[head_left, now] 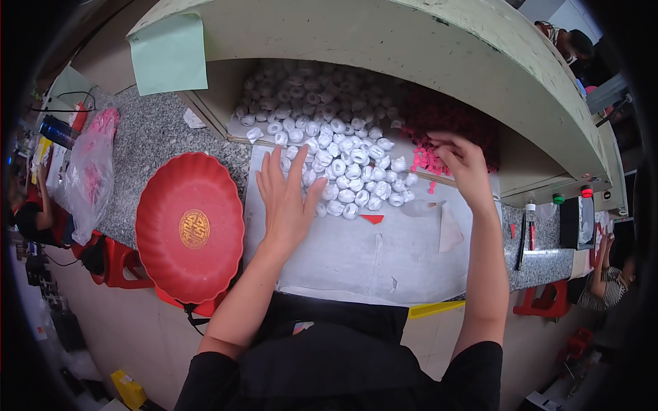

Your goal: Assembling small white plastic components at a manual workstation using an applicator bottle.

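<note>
A heap of small white ring-like pieces (356,171) spills out of a low compartment onto a pale sheet (343,260). Over the left edge of this heap lies my left hand (286,198), its fingers spread and touching the nearest pieces. My right hand (460,161) reaches to a pile of small bright pink pieces (428,161) at the right of the compartment. Its fingers are bent and a little blurred, and whether a pink piece is between them cannot be made out. The back of the pink pile sits in shadow.
A red scalloped tray (154,226) stands left of the sheet on a speckled stone counter (157,127). A curved cream shelf (384,41) overhangs the pieces. Pens (531,229) and a black box (576,226) are at the right. Other people sit at both sides.
</note>
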A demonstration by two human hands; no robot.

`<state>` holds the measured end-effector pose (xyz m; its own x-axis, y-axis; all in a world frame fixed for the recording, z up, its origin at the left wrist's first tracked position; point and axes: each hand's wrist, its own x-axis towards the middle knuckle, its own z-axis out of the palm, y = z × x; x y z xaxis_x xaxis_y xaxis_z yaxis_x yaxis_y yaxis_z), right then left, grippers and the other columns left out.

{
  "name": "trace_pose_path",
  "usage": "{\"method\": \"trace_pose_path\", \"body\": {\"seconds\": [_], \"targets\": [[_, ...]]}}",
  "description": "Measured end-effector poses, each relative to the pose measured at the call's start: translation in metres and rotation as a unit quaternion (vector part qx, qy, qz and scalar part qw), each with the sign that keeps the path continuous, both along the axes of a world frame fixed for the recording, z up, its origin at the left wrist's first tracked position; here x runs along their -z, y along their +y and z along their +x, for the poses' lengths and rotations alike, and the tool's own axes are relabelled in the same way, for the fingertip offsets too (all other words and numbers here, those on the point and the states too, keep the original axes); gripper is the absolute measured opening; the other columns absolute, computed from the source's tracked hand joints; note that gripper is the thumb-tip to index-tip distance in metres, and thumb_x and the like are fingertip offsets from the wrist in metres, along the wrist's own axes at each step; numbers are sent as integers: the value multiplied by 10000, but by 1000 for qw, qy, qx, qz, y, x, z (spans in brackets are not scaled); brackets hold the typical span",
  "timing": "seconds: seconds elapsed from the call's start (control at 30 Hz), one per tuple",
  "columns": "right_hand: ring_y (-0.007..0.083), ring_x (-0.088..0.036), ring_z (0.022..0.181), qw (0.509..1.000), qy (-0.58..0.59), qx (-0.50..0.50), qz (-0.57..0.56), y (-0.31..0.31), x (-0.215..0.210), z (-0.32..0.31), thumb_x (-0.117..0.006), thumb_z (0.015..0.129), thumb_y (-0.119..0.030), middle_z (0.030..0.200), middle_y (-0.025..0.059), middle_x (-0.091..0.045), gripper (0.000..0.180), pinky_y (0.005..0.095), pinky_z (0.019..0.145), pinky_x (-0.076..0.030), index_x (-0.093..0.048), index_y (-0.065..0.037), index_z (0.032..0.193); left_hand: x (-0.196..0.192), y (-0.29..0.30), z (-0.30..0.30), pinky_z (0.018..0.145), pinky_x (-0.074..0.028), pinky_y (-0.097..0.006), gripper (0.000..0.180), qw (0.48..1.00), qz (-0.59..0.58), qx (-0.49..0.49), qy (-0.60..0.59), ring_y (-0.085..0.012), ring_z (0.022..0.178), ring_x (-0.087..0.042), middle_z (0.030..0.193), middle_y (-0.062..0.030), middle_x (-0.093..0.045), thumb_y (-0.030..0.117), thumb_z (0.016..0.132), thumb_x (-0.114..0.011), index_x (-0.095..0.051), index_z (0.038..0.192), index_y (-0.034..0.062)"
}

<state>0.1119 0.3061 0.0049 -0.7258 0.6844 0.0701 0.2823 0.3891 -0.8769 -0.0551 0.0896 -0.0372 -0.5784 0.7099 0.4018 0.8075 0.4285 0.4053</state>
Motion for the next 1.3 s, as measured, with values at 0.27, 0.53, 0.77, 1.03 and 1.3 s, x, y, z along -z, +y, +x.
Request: {"method": "trace_pose_path", "body": {"seconds": [0.27,0.53,0.77,1.03,1.3], "targets": [[172,-452,985,994,73,86,-12,-94,31,52,-572,647,17,1082,70,-481,520,302,825,-365,-387,-50,1128,-8,106,45,772,-363,-333,213,930,112,350,-16,-215,844,-491,807,-53,-553,12,639,-531,-600,822,96],[147,-484,878,993,33,110,27,-94,64,50,-563,677,22,1029,75,-503,383,238,769,-377,-476,-24,1048,0,127,36,737,-366,-322,185,955,-23,291,58,-240,754,-512,807,-76,-556,71,630,-553,-601,807,94],[249,-413,1083,988,127,89,-25,-91,74,40,-523,753,-73,1171,157,-430,259,293,864,-329,-428,-42,992,-25,30,8,944,-135,-527,342,991,-49,111,52,-319,1178,-250,1232,-168,-334,249,778,-516,-485,1097,130],[177,-326,1141,982,124,9,-143,-113,61,31,-485,788,-79,1282,177,-294,257,278,929,-246,-392,-40,1024,4,-3,2,945,-109,-524,401,995,38,37,-80,-396,1179,-178,1263,-211,-254,229,800,-486,-404,1178,123],[203,-501,939,928,259,201,-180,-140,54,51,-484,791,-93,967,134,-529,300,312,802,-399,-403,5,1063,2,47,68,804,-311,-359,218,958,70,276,23,-175,861,-455,806,-18,-491,114,615,-602,-591,833,117]]}}
